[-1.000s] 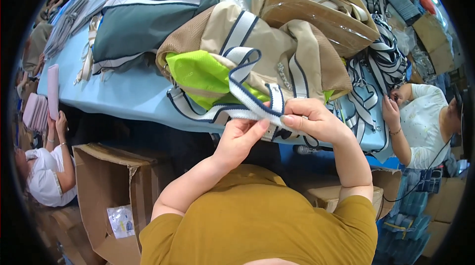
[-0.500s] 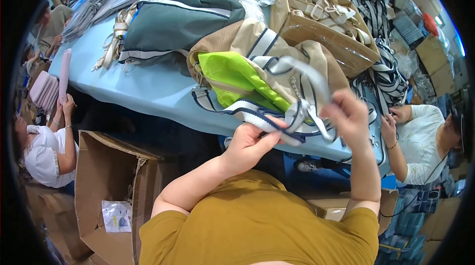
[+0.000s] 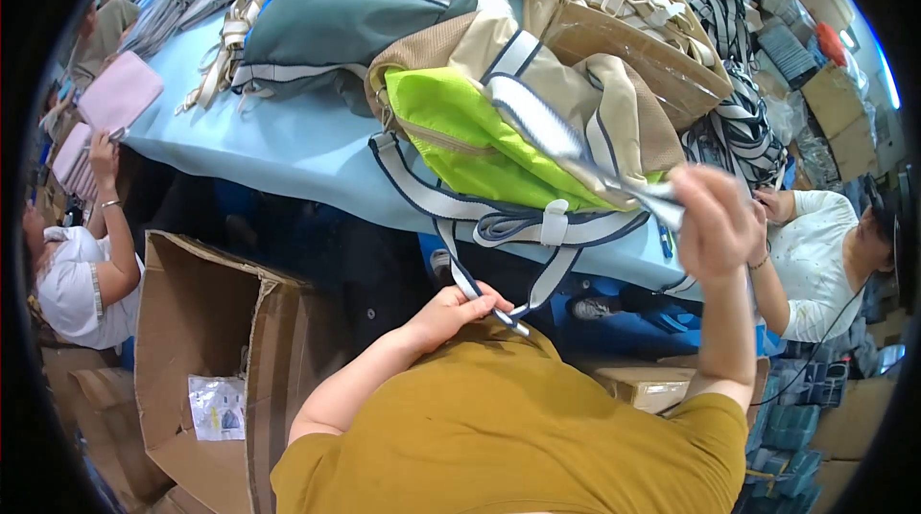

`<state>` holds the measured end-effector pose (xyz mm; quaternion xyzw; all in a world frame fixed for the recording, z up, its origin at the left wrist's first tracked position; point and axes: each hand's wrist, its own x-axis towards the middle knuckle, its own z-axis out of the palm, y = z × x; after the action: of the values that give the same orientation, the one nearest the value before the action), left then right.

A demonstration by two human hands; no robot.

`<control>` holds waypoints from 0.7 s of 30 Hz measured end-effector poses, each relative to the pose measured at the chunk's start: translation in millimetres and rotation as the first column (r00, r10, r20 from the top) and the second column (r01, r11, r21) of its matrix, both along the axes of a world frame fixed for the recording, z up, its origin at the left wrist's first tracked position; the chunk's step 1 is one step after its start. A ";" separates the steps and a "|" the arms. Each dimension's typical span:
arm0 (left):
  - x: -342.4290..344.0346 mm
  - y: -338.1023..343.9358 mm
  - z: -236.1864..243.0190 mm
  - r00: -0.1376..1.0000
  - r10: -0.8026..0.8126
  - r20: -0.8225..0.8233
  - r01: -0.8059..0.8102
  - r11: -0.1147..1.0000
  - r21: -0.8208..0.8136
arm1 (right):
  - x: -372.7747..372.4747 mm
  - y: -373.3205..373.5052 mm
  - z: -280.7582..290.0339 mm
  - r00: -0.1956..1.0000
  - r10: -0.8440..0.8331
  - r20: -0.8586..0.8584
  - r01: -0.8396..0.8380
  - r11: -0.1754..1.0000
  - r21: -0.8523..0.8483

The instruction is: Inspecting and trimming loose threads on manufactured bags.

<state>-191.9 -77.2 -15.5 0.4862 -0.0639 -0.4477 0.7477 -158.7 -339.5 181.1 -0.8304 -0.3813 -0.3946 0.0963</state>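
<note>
A beige bag (image 3: 480, 49) with a lime-green panel (image 3: 460, 135) and white-and-navy trim lies at the table's near edge. From its ring at the left, a white-and-navy webbing strap (image 3: 427, 193) runs along the front and hangs in a loop over the edge. My left hand (image 3: 453, 315) pinches the bottom of that loop close to my body. Slightly blurred, my right hand (image 3: 712, 221) is closed on a webbing handle (image 3: 537, 121) that it pulls taut to the right from the bag. A white keeper (image 3: 554, 223) binds a folded part of the strap between my hands.
Behind the bag lie a grey-green bag (image 3: 350, 25) and a carton (image 3: 633, 63) of beige straps. Striped straps (image 3: 743, 126) are heaped at the right, beside a co-worker (image 3: 830, 260). Another person at the left handles a pink flat piece (image 3: 122, 92). An open carton (image 3: 197, 322) stands at lower left.
My left hand has drawn the strap down toward my body, forming a hanging loop. My right hand has moved right and stretched the webbing. At the left, the pink piece has turned broadside.
</note>
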 end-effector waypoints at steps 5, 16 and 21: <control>-3.0 5.0 -0.8 0.998 0.037 0.055 -0.034 0.998 -0.061 | -23.7 -10.2 -42.5 -0.030 0.244 -0.969 0.550 0.814 0.188; -12.5 9.2 -20.2 0.989 0.007 0.147 0.012 0.992 -0.128 | -18.6 -19.5 -24.6 0.140 0.561 -0.816 0.567 0.630 0.530; -19.6 8.8 -34.9 0.934 0.267 -0.239 -0.311 0.935 -0.169 | -16.6 -6.0 -14.9 0.813 -0.143 -0.564 0.398 0.844 0.359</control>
<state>-211.5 -68.4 -50.4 0.3606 0.0432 -0.3726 0.8540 -175.3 -345.5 166.2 -0.9046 -0.1102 -0.2459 0.3303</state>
